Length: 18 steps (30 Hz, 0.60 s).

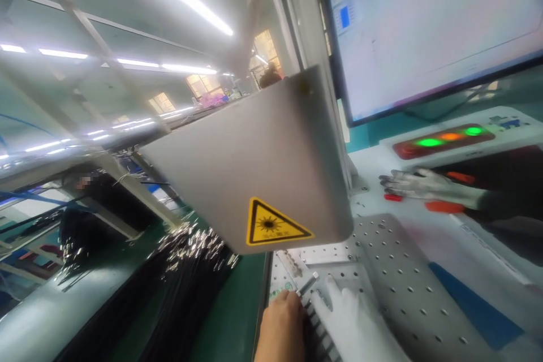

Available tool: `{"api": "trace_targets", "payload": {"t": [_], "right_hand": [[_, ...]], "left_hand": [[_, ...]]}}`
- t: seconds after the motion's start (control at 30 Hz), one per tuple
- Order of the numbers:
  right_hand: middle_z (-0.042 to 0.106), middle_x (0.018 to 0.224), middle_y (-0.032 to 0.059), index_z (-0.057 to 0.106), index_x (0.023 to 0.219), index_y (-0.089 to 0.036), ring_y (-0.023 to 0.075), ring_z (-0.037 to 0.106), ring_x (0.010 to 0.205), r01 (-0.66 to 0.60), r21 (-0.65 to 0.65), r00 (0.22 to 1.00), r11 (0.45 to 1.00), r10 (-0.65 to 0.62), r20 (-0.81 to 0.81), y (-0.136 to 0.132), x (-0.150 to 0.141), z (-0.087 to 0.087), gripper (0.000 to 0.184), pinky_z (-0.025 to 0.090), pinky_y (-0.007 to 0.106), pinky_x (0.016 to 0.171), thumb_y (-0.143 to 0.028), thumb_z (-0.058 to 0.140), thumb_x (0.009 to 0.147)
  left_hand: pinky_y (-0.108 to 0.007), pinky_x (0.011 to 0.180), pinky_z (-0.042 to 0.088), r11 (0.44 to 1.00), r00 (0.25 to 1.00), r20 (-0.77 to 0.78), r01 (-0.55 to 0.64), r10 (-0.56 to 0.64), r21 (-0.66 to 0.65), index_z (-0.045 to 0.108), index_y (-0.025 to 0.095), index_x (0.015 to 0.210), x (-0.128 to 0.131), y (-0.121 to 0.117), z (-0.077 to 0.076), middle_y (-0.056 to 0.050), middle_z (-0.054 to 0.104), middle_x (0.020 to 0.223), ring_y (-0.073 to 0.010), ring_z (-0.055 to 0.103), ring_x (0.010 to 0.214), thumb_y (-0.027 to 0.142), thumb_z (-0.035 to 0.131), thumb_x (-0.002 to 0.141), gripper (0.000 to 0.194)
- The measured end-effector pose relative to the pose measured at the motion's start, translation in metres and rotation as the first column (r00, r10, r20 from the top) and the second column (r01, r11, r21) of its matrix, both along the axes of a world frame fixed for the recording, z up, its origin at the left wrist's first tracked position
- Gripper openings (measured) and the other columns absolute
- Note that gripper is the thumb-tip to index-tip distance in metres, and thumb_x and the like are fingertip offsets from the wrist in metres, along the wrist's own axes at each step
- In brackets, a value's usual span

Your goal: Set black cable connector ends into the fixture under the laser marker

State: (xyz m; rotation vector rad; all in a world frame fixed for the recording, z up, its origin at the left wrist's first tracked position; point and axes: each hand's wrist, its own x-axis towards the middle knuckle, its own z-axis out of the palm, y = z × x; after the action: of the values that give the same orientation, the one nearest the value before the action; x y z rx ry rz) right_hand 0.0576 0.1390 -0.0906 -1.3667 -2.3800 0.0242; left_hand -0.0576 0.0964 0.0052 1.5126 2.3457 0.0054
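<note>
Fingers: on the left hand (282, 322) they are curled beside a small metal piece (308, 284), but blur hides the contact, so I cannot tell if they pinch it. On the gloved right hand (354, 317) they stand apart, with nothing clearly clamped.

Metal piece: it sits at a slant between both hands, by a toothed strip (320, 334). In my judgement, a loose pinch could let it slip crooked; the glove may make small contact difficult to feel.

Perforated plate (401, 271): it extends to the right of the gloved hand. Something small, if dropped, might catch in its holes.

Silver housing (254, 164): it hangs in front of the plate's far part and carries a yellow warning sign (271, 225). If a beam fires with fingers below, it could burn them, I suppose.

Black strands (169, 305): they lie at the left, with shiny ends (193, 243). A careless left elbow could perhaps disturb them.

Monitor (436, 39): it stands lit, behind a box with glowing lights (449, 137).
</note>
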Motion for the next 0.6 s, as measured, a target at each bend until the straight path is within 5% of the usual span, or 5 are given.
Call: {"api": "trace_targets", "payload": {"t": [0.27, 0.4, 0.6], "right_hand": [[0.063, 0.099, 0.0122, 0.064, 0.119, -0.028, 0.0211, 0.059, 0.071, -0.111, 0.021, 0.993, 0.994, 0.11, 0.033, -0.004, -0.012, -0.022, 0.032, 0.045, 0.03, 0.055, -0.02, 0.048, 0.092], [0.061, 0.12, 0.012, 0.065, 0.116, -0.032, 0.0219, 0.061, 0.073, -0.125, 0.025, 0.989, 0.992, 0.123, 0.078, -0.005, -0.014, -0.025, 0.04, 0.05, 0.034, 0.061, -0.01, 0.048, 0.087], [0.064, 0.117, 0.0122, 0.062, 0.124, -0.029, 0.0215, 0.063, 0.076, -0.16, 0.1, 0.98, 0.982, 0.146, 0.137, -0.005, 0.0, -0.008, 0.046, 0.051, 0.029, 0.059, -0.006, 0.047, 0.088]], "left_hand": [[-0.027, 0.071, 0.039, 0.98, 0.991, 0.129, -0.051, 0.027, 0.19, 0.057, 0.02, 0.069, -0.016, -0.005, -0.016, -0.006, 0.068, 0.077, -0.0188, 0.062, 0.078, 0.02, 0.047, 0.085, 0.019], [-0.027, 0.075, 0.04, 0.99, 0.992, 0.11, -0.078, 0.065, 0.12, 0.061, 0.019, 0.075, -0.008, -0.004, -0.006, -0.007, 0.07, 0.086, -0.02, 0.063, 0.085, 0.02, 0.049, 0.086, 0.016], [-0.029, 0.074, 0.038, 0.999, 0.996, -0.089, 0.001, 0.002, 0.033, 0.055, 0.019, 0.073, -0.012, -0.006, -0.013, -0.009, 0.069, 0.089, -0.0221, 0.063, 0.087, 0.013, 0.04, 0.087, 0.022]]}}
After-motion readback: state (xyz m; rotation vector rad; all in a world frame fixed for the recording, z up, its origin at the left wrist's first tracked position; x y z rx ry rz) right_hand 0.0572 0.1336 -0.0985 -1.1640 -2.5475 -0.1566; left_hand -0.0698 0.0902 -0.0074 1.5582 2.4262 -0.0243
